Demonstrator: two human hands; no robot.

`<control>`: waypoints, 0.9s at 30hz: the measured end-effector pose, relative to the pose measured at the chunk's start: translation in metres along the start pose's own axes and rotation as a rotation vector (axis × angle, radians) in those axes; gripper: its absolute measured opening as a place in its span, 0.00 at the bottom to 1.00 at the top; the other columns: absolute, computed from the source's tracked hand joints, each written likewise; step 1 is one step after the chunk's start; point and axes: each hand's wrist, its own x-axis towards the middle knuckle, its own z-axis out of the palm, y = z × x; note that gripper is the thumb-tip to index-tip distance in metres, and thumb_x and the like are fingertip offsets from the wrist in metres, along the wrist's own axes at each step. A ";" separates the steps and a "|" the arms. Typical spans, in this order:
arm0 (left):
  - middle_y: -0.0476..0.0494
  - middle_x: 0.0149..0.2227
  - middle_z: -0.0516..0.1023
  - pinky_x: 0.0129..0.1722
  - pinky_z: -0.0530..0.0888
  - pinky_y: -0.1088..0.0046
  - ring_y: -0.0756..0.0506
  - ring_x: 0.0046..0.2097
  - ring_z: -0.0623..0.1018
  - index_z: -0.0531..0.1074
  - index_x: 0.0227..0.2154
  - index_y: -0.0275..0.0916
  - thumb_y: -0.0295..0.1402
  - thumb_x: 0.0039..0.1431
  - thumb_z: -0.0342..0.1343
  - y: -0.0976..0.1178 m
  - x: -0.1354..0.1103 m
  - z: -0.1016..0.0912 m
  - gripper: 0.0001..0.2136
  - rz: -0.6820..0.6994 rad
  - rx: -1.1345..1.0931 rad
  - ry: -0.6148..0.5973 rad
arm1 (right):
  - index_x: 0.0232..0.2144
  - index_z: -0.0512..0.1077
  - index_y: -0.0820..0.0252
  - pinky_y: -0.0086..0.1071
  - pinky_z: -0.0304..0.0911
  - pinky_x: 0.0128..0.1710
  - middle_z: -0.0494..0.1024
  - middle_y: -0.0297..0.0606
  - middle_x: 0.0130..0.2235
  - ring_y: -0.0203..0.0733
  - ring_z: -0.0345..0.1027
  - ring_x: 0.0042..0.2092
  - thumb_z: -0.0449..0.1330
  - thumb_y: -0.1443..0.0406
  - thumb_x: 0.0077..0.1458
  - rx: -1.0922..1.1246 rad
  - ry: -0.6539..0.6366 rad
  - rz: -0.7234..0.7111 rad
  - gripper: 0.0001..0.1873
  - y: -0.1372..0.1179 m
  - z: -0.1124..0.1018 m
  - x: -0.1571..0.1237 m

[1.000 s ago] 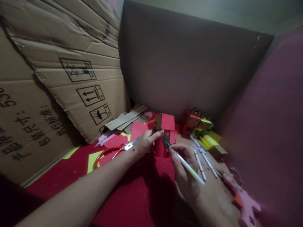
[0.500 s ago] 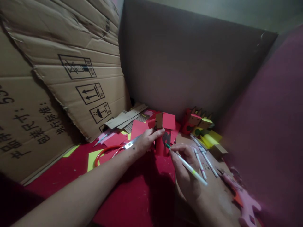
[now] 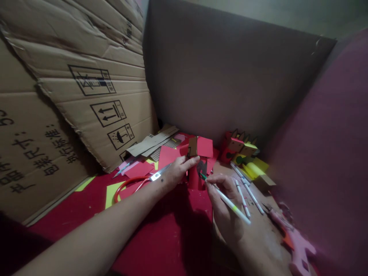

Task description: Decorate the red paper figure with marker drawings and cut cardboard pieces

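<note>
My left hand [image 3: 181,168] is closed round the side of a small red paper model [image 3: 195,180], which has a folded red and brown cardboard top [image 3: 204,147]. A dark heart-like shape [image 3: 202,167] is drawn on the model's front. In my right hand [image 3: 227,199] is a white marker pen [image 3: 230,203], gripped between thumb and fingers. Its green tip touches or nearly touches the lower edge of the dark shape. Orange-handled scissors [image 3: 130,182] lie under or just beside my left wrist, their blades partly hidden.
Paper and cardboard scraps [image 3: 155,143] lie behind my left hand. Several white markers [image 3: 253,195] rest at the right, near red and yellow paper models [image 3: 237,147]. A pink glue gun [image 3: 296,241] lies at the lower right. A large cardboard box [image 3: 115,50] stands at the left.
My right hand and the marker have barely moved. The dark shape looks slightly more filled in at its upper part. The camera view has shifted a little.
</note>
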 end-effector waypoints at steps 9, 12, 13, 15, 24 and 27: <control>0.52 0.21 0.70 0.21 0.63 0.76 0.52 0.21 0.67 0.74 0.32 0.36 0.52 0.55 0.57 0.000 0.000 -0.001 0.21 -0.006 0.014 0.012 | 0.36 0.70 0.54 0.29 0.60 0.31 0.73 0.31 0.33 0.36 0.67 0.32 0.58 0.66 0.59 0.055 -0.003 0.064 0.02 0.003 0.000 -0.002; 0.52 0.21 0.70 0.21 0.63 0.76 0.52 0.22 0.67 0.74 0.32 0.36 0.52 0.55 0.57 -0.001 0.000 0.000 0.20 -0.003 0.010 0.008 | 0.35 0.71 0.54 0.29 0.61 0.34 0.73 0.31 0.33 0.37 0.67 0.34 0.58 0.68 0.58 0.064 -0.012 0.032 0.03 0.005 -0.001 -0.002; 0.51 0.21 0.70 0.21 0.63 0.76 0.51 0.22 0.67 0.74 0.32 0.36 0.52 0.55 0.57 -0.001 0.000 0.000 0.20 -0.001 0.008 0.008 | 0.35 0.71 0.54 0.30 0.61 0.34 0.73 0.31 0.33 0.37 0.67 0.34 0.58 0.68 0.58 0.068 -0.017 0.026 0.03 0.006 -0.001 -0.002; 0.52 0.21 0.70 0.22 0.63 0.76 0.51 0.22 0.67 0.74 0.33 0.36 0.51 0.55 0.57 -0.001 0.000 0.000 0.20 0.003 0.004 0.008 | 0.35 0.70 0.54 0.30 0.61 0.34 0.73 0.32 0.33 0.37 0.67 0.35 0.58 0.68 0.58 0.071 -0.022 0.026 0.03 0.006 -0.002 -0.002; 0.54 0.20 0.68 0.24 0.64 0.75 0.51 0.22 0.67 0.74 0.33 0.37 0.52 0.55 0.57 0.001 -0.001 0.000 0.20 0.015 0.023 0.003 | 0.36 0.71 0.53 0.30 0.61 0.31 0.74 0.32 0.34 0.37 0.68 0.33 0.58 0.67 0.58 0.049 -0.005 0.041 0.03 0.002 0.000 -0.002; 0.54 0.20 0.67 0.24 0.64 0.75 0.51 0.22 0.67 0.73 0.33 0.37 0.51 0.55 0.57 0.002 -0.002 0.001 0.20 0.014 0.036 0.007 | 0.35 0.71 0.54 0.29 0.62 0.31 0.74 0.31 0.33 0.36 0.68 0.32 0.58 0.67 0.58 0.044 -0.009 0.041 0.03 0.001 0.001 -0.001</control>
